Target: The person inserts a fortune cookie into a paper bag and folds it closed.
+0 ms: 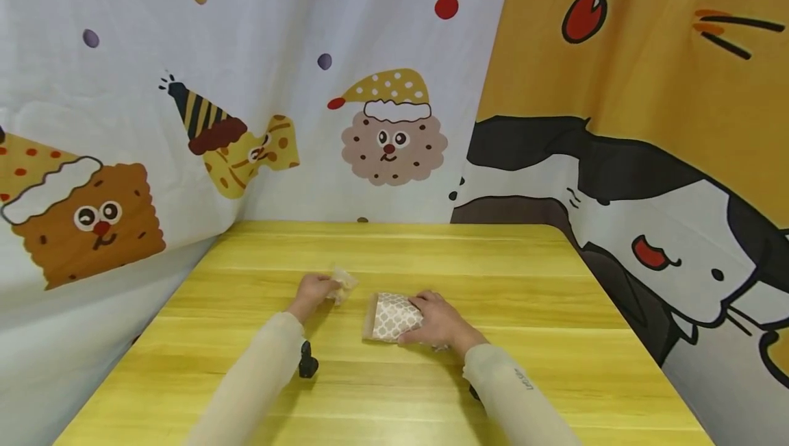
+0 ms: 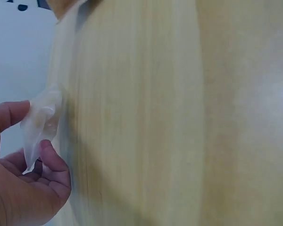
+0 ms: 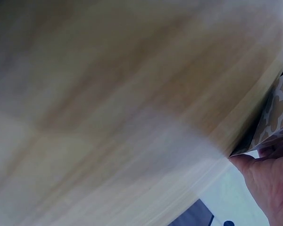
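My left hand (image 1: 316, 290) pinches a crumpled piece of translucent plastic film (image 1: 342, 285) above the left middle of the table. In the left wrist view the film (image 2: 41, 120) sits between the thumb and curled fingers. To the right, my right hand (image 1: 439, 320) grips a flat packet (image 1: 392, 317) with a tan-and-white lattice pattern and a plain brown strip along its left end. The hand covers the packet's right end. At the right edge of the right wrist view, the thumb touches the lower edge of the packet (image 3: 277, 110); most of it is out of frame.
Both hands are over a yellow wood-grain table (image 1: 382, 401). A white curtain (image 1: 265, 42) printed with cartoon biscuits hangs behind and to the left. An orange cloth with cartoon animals (image 1: 635, 90) hangs on the right. A small black device (image 1: 307, 361) is at the left wrist.
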`<control>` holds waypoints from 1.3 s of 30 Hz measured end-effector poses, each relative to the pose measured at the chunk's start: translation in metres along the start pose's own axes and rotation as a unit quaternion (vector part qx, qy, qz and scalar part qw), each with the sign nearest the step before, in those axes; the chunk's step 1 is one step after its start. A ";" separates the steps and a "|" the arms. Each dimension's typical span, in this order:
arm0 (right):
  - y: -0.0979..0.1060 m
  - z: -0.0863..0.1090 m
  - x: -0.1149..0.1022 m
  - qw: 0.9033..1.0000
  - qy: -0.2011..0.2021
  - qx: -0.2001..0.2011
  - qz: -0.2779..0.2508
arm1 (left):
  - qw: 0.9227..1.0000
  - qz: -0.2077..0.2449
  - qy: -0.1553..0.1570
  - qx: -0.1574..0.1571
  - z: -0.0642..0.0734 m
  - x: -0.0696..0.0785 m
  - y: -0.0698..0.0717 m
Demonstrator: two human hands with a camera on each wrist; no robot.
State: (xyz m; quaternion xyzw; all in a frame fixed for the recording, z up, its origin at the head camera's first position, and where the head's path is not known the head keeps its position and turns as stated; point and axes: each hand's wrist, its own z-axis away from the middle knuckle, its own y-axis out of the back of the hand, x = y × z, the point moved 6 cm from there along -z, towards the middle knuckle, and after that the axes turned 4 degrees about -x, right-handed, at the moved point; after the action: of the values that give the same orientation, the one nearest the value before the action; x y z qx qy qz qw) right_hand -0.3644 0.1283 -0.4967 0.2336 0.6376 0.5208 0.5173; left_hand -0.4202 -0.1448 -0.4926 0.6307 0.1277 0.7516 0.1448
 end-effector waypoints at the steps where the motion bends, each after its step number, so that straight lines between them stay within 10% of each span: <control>1: 0.001 0.000 0.000 1.000 0.001 0.000 0.000 | 1.000 0.015 0.004 -0.003 0.001 0.000 0.000; 15: 0.001 0.001 0.006 1.000 -0.004 0.001 0.010 | 0.995 0.098 -0.005 -0.016 0.021 -0.005 -0.011; 26: -0.002 0.000 0.004 1.000 -0.004 0.002 0.013 | 0.998 -0.019 0.013 -0.054 0.023 -0.010 -0.019; 39: -0.002 -0.002 -0.001 1.000 -0.004 -0.003 0.013 | 0.992 0.123 -0.021 -0.032 0.039 -0.002 -0.015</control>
State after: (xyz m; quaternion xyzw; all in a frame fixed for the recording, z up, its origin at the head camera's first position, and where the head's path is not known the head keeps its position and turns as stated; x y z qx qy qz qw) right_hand -0.3659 0.1262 -0.4982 0.2423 0.6309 0.5283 0.5139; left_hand -0.3809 -0.1312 -0.4936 0.6526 0.0222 0.7537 0.0742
